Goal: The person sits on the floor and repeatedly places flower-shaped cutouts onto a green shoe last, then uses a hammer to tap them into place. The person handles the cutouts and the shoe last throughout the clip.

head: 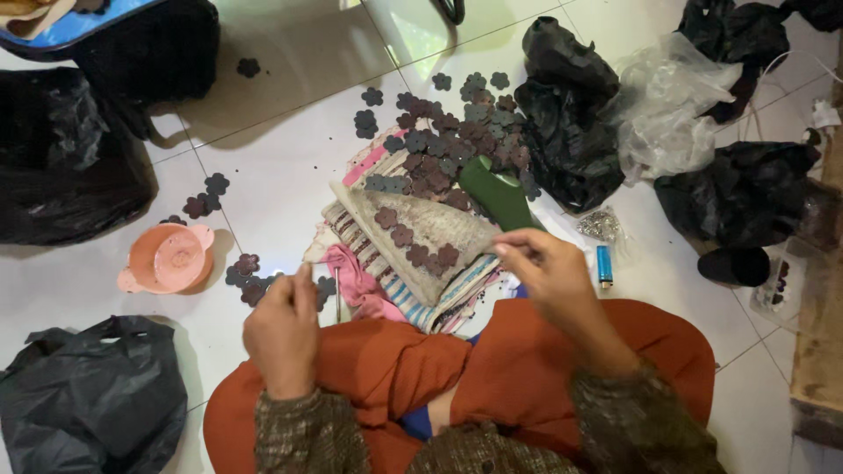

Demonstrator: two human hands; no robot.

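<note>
Our left hand (pixel 283 332) pinches a dark flower-shaped cutout (pixel 304 279) — fingers pressed together. Our right hand (pixel 546 268) hovers beside the cream cloth (pixel 421 230), fingertips pinched — on what, we cannot tell.

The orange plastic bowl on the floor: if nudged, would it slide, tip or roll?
The orange plastic bowl probably slides easily: it sits upright on glossy white floor tiles. It looks light and shallow, so tipping seems unlikely. Its small side handles would likely stop rolling.

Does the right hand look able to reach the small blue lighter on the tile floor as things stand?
Probably yes: the small blue lighter lies just beside the right hand, with bare white tile floor between; nothing covers it.
</note>
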